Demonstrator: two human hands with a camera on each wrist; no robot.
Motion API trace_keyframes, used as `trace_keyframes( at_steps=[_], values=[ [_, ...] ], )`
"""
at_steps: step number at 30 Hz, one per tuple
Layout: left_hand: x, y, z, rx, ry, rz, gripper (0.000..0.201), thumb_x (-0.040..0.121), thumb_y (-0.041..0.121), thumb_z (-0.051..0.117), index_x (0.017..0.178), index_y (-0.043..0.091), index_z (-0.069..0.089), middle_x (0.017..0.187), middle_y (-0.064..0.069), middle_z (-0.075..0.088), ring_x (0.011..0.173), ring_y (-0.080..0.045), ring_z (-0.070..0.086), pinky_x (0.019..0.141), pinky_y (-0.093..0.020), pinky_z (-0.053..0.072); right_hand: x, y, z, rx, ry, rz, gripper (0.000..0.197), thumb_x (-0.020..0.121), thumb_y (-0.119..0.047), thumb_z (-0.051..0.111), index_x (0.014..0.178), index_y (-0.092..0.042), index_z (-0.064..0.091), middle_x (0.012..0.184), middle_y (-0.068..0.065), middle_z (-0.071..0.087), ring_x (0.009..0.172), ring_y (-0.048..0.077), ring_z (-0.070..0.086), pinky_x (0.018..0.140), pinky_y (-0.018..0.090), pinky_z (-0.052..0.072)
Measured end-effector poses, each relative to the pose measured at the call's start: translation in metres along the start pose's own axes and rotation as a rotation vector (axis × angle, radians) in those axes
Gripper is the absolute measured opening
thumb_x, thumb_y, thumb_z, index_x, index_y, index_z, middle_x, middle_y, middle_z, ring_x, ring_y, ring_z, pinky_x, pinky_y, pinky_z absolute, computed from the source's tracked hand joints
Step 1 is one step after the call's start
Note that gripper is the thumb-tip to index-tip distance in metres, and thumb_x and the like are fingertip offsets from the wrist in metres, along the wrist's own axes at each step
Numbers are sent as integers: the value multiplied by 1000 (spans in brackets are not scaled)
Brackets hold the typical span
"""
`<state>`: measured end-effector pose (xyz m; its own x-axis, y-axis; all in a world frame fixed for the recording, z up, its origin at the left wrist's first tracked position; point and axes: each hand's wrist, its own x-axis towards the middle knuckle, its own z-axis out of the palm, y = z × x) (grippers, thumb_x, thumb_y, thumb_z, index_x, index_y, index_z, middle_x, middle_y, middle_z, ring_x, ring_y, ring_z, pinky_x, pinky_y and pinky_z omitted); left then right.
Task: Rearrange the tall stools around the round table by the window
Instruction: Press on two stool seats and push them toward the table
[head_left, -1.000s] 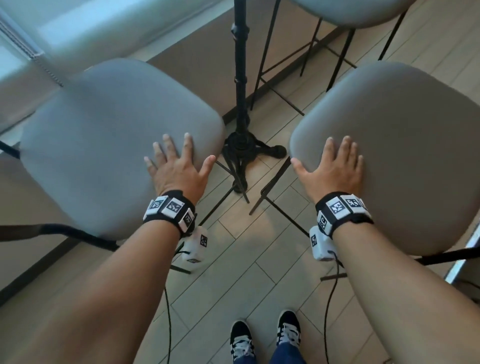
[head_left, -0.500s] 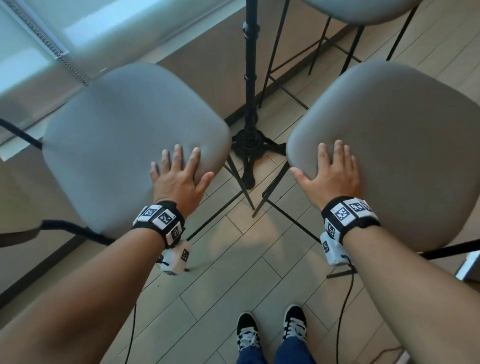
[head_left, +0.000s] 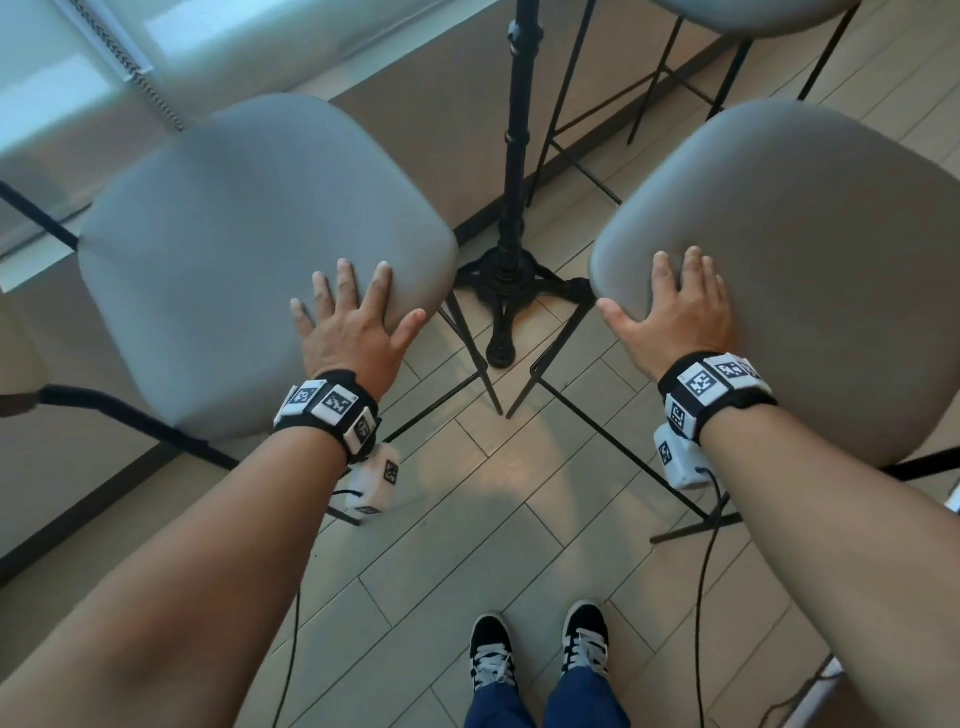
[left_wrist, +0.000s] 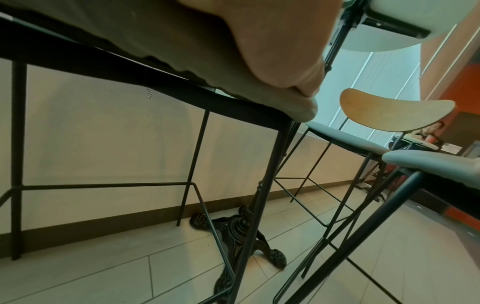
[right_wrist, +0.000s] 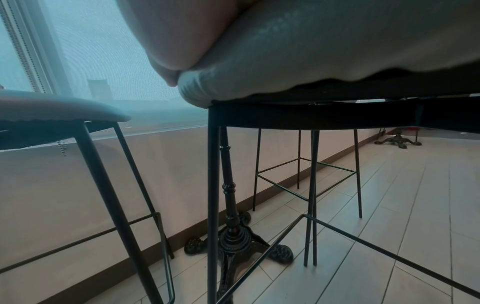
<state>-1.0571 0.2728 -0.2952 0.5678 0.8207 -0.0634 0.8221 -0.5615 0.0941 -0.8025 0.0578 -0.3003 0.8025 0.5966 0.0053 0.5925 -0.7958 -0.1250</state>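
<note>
Two tall stools with grey padded seats and thin black legs stand on either side of the black table pedestal (head_left: 519, 156). My left hand (head_left: 348, 322) lies flat on the near right corner of the left stool (head_left: 249, 244), fingers straight, thumb along the edge. My right hand (head_left: 675, 312) lies flat on the near left corner of the right stool (head_left: 821, 249) in the same way. In the left wrist view, the left hand (left_wrist: 272, 51) presses the cushion rim. In the right wrist view, the right hand (right_wrist: 176, 30) does likewise on its seat (right_wrist: 324, 51).
A third stool (head_left: 753, 15) stands beyond the pedestal, its wooden backrest (left_wrist: 394, 111) seen from below. The ornate table foot (head_left: 511, 296) spreads between the stool legs. Wall and window run along the left. My shoes (head_left: 540, 649) and trailing cables are on the tiled floor.
Both hands stay flat on the same seat corners. The left stool sits farther right in view, and the right stool's edge is a little nearer the pedestal. My head has shifted too.
</note>
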Motion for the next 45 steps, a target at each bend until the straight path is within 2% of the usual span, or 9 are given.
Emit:
trace_keyframes(
  at_steps=[5,9,21,34,38,45],
  values=[
    [6,8,2,44,-13,-30,75,95,74,17,158,34,13,169,-12,9,153,-40,7,120,-63,7,9,0,1,5,9,-14,93,90,-74,40,157,-13,25,164,25,16,152,36,15,123,45,11],
    [16,22,3,18,-16,-63,75,95,74,16,158,34,10,169,-12,5,154,-39,5,119,-64,6,10,1,2,1,19,-19,93,90,-75,40,157,-13,26,163,25,18,152,36,16,123,45,11],
    [21,20,4,21,-21,-65,77,93,76,14,159,35,10,169,-12,6,154,-38,6,119,-64,7,21,3,4,-6,36,-26,92,90,-75,40,157,-14,26,163,25,18,152,36,16,123,44,10],
    [18,13,3,-16,-26,-138,74,95,74,20,159,37,12,170,-7,5,154,-37,4,117,-68,6,32,-4,8,47,71,-47,89,91,-71,45,155,-11,32,160,29,22,150,40,20,123,47,14],
    [18,15,3,-4,-30,-140,74,95,74,18,158,35,12,170,-8,4,154,-37,4,117,-69,6,34,-5,10,56,83,-57,92,87,-74,39,153,-10,35,159,31,25,148,42,23,122,49,16],
    [20,17,4,50,-28,-129,75,95,73,14,158,34,9,169,-9,3,154,-38,4,117,-70,8,33,-6,11,70,109,-60,90,87,-72,44,150,-9,41,156,32,30,146,44,29,121,50,19]
  ],
)
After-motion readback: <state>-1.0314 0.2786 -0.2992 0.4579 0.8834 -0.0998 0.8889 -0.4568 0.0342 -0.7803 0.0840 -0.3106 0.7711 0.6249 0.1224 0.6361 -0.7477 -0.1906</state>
